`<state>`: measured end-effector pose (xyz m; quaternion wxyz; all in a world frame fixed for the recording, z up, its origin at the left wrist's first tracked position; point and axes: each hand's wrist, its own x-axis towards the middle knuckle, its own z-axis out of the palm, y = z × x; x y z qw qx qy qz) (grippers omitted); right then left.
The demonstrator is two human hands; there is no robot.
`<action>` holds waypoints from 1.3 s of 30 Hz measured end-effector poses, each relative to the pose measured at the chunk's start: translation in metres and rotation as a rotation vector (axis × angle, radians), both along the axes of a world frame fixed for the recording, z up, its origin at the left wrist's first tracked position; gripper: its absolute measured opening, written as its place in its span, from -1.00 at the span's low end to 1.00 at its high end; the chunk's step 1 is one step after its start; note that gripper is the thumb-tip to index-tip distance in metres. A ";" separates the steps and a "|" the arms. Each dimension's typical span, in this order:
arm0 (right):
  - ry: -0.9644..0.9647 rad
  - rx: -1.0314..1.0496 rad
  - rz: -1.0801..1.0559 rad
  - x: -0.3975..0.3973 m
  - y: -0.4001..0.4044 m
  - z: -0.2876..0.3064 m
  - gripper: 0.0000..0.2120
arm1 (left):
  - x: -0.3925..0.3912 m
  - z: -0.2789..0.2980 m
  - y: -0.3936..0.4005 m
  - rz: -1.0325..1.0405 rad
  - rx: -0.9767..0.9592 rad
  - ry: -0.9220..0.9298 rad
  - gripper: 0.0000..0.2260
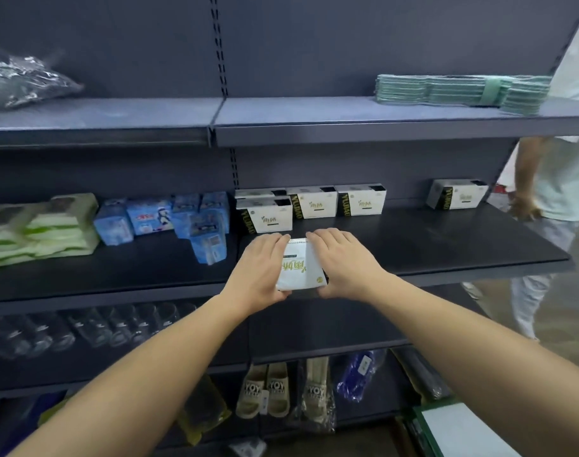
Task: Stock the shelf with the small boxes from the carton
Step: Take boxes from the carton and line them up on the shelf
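Gripping one small box (300, 265) between left hand (260, 270) and right hand (342, 262), over the shelf (446, 242); five boxes (360, 199) already stand stocked, much space apparently remains.

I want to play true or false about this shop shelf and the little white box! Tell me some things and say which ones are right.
1. Both hands hold one white box: the left hand and the right hand are on its sides. True.
2. The held box is over the top shelf. False: it is at the front of the middle shelf.
3. More white boxes already stand at the back of that shelf, like this one. True.
4. The blue packs sit to the right of the white boxes. False: they are to the left.
5. A stack of green cloths lies on the top shelf. True.
6. Slippers sit on the top shelf. False: they are low down, under the hands.
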<state>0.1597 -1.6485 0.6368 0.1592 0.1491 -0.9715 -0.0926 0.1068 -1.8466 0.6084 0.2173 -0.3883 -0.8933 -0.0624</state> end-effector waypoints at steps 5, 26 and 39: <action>0.026 0.066 0.004 -0.023 -0.024 0.000 -0.16 | -0.022 -0.011 -0.022 0.050 -0.001 -0.073 0.04; -0.088 0.096 -0.054 -0.100 0.051 0.004 0.08 | -0.100 0.015 0.049 0.106 0.412 -0.687 -0.30; -0.445 -0.892 -0.093 -0.149 0.086 0.013 -0.41 | -0.148 -0.004 0.067 0.067 0.434 -1.009 -0.18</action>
